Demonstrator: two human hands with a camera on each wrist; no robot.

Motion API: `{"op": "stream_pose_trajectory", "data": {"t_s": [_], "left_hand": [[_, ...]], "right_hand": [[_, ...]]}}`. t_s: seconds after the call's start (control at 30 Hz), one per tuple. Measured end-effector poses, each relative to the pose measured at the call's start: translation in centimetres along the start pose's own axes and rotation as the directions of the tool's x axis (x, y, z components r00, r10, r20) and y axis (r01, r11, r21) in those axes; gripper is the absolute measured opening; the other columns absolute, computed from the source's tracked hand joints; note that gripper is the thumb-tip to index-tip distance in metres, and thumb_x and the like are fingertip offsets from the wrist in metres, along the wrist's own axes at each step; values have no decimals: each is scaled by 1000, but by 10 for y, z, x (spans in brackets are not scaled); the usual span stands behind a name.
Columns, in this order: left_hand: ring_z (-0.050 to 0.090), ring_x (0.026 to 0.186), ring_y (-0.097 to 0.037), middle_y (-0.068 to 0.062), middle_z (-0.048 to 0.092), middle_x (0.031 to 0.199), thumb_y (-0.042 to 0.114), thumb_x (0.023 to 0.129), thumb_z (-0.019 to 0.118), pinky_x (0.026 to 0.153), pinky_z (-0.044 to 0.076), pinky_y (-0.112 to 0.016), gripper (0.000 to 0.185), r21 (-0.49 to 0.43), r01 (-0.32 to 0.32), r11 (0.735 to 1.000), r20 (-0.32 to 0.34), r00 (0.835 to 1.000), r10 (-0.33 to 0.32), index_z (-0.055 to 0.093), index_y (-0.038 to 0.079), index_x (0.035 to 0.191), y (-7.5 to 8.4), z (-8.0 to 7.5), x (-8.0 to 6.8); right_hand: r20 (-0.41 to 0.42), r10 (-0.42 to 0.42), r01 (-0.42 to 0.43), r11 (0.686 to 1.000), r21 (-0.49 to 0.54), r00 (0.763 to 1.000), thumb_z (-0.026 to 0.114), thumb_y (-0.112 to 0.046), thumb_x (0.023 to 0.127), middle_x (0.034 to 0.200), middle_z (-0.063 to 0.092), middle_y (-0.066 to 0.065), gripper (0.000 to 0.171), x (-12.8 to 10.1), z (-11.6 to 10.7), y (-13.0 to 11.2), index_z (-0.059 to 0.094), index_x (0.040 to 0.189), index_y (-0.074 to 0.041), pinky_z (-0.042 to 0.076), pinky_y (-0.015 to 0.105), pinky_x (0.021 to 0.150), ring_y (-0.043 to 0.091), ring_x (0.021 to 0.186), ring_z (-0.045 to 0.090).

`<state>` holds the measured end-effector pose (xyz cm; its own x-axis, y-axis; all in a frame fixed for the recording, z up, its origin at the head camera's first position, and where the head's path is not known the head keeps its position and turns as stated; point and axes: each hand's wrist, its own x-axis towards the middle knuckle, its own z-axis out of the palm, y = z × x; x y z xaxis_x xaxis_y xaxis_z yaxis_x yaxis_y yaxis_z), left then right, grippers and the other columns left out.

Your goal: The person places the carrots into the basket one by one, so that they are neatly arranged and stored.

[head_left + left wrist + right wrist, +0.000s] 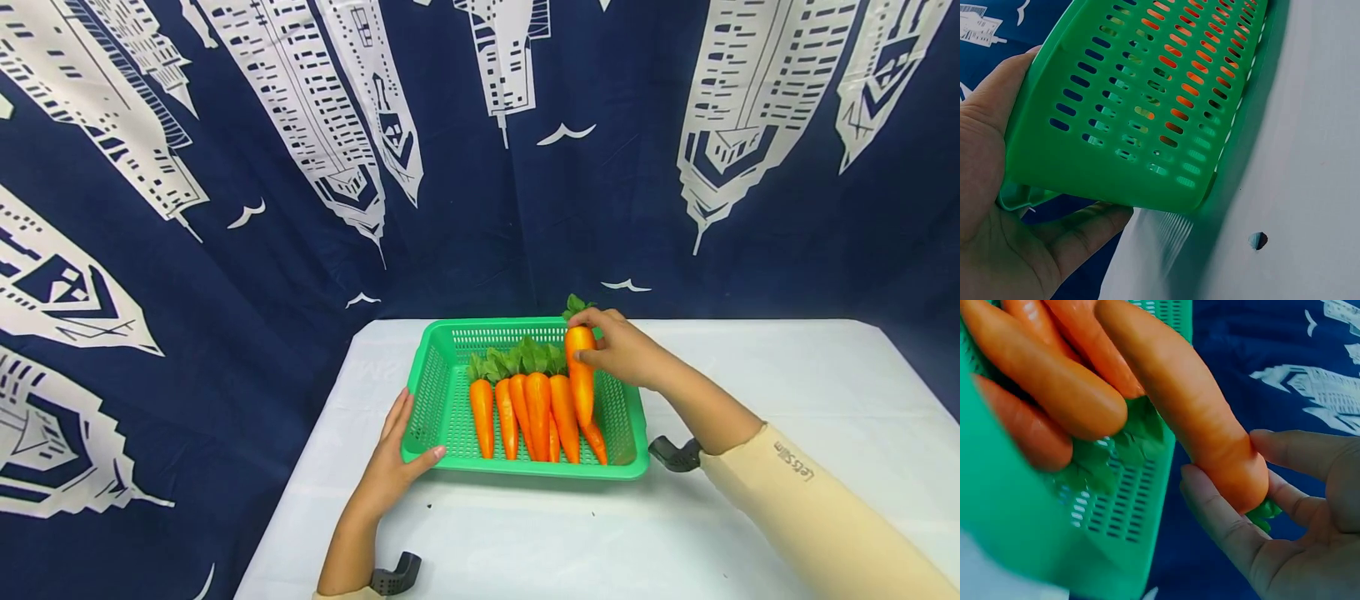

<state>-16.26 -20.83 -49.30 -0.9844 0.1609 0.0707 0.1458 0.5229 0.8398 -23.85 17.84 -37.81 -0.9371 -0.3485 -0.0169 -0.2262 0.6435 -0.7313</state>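
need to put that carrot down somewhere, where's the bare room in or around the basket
Inside the green basket, the left strip between its left wall and the carrot row is bare. Outside, the white table is open right of the basket and in front of it, between the two arms. Crowded: the basket's middle and right, where the right hand holds a carrot; the left hand grips the left rim.

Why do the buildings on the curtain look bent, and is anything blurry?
Head view: a wide lens bends the curtain pattern. Right wrist view: the basket rim nearest the camera is blurred, the held carrot sharper. Left wrist view: basket casts a soft shadow on the table.
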Motion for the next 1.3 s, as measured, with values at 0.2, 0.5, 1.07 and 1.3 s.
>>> {"op": "stream_pose_trajectory", "data": {"t_s": [0.2, 0.5, 1.07, 1.3], "left_hand": [[5, 159, -29, 10, 1, 171, 42, 86, 80, 123, 14, -66, 105, 1, 8, 1000, 5, 1000, -8, 13, 22, 164, 0, -1, 0], [4, 159, -30, 11, 1, 171, 43, 86, 80, 122, 14, -67, 106, 5, -1, 1000, 8, 1000, 1, 13, 21, 164, -1, -1, 1], [6, 159, -31, 6, 1, 172, 43, 86, 80, 122, 15, -66, 105, 26, -8, 1000, 6, 1000, 8, 13, 22, 164, -1, -2, 1], [7, 159, -31, 6, 2, 172, 42, 86, 80, 122, 15, -66, 104, 28, -10, 1000, 5, 1000, 10, 14, 21, 164, -2, -2, 1]], "right_hand": [[56, 14, -10, 997, -73, 998, 67, -10, 95, 131, 48, 25, 38, 19, 23, -6, 54, 130, -8, 52, 40, 83, 34, 106, 56], [96, 79, -64, 987, -148, 992, 69, -12, 94, 126, 49, 22, 37, 31, 45, -9, 54, 127, -11, 51, 44, 89, 33, 102, 59], [143, 100, -64, 968, -241, 985, 75, -12, 87, 118, 59, 17, 32, 52, 63, -8, 58, 114, -11, 48, 43, 87, 29, 97, 55], [170, 129, -85, 965, -247, 977, 79, -14, 83, 101, 63, 9, 35, 56, 63, 2, 59, 111, -8, 45, 36, 77, 25, 88, 54]]}}
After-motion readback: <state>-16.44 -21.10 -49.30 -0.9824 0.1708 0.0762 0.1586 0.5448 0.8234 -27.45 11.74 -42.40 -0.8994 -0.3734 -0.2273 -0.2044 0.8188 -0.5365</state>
